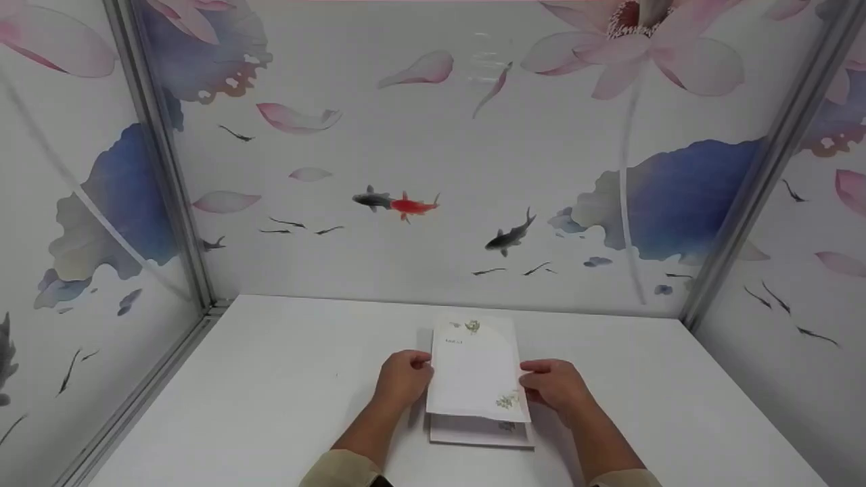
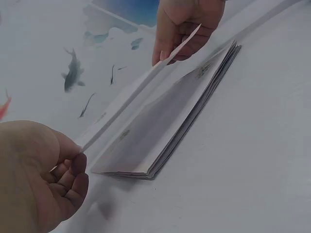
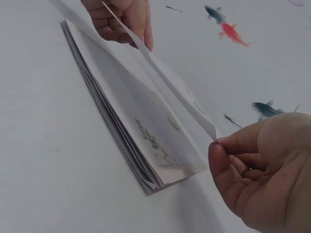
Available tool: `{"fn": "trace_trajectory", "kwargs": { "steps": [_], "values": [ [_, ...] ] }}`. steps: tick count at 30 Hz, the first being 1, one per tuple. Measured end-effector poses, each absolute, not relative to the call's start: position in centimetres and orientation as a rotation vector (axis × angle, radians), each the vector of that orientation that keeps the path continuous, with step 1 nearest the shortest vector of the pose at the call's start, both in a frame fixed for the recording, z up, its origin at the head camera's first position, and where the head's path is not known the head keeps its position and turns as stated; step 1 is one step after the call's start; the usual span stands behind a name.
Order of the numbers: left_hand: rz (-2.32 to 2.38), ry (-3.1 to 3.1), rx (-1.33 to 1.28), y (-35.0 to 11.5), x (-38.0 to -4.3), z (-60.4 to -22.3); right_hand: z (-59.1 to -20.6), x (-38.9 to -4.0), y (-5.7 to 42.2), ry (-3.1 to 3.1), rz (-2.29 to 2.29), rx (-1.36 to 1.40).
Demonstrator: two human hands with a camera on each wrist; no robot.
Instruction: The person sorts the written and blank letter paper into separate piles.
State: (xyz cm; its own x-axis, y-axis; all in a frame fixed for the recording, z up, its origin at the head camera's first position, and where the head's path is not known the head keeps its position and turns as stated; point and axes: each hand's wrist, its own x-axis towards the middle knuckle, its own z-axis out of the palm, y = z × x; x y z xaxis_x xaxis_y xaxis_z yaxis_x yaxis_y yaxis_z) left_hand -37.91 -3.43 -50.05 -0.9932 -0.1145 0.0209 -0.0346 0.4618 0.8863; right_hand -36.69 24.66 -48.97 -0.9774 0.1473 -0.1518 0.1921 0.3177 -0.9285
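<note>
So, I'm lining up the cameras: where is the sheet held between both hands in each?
Head: the sheet is low, just right of centre.
Left wrist: the sheet slants from lower left to upper right.
Right wrist: the sheet slants from the top down toward the right.
Shared landmark: the paper stack beneath it.

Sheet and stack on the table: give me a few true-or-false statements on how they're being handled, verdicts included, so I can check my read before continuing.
1. The left-hand grip pinches one side of the raised sheet. True.
2. The right-hand grip is off the sheet. False: it pinches the opposite side.
3. The stack bears a printed plant. True.
4. The sheet lies flat against the stack. False: a gap shows between their near edges.
</note>
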Motion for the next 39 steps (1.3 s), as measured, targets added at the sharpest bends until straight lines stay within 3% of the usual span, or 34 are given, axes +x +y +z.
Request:
{"fn": "trace_trajectory", "kwargs": {
  "steps": [13,22,39],
  "values": [
    [-1.607,-2.531,0.258,-5.3,-37.9,-49.6,-48.9,-36.9,21.9,2.459,-1.887,0.311],
    [-1.647,-2.482,0.395,-9.8,-37.9,-49.6,-48.6,-36.8,16.4,2.342,-2.009,0.248],
    [-1.517,-2.561,0.417,-17.8,-36.5,-49.6,-49.2,-36.2,7.9,2.206,-2.019,0.094]
  ]
}}
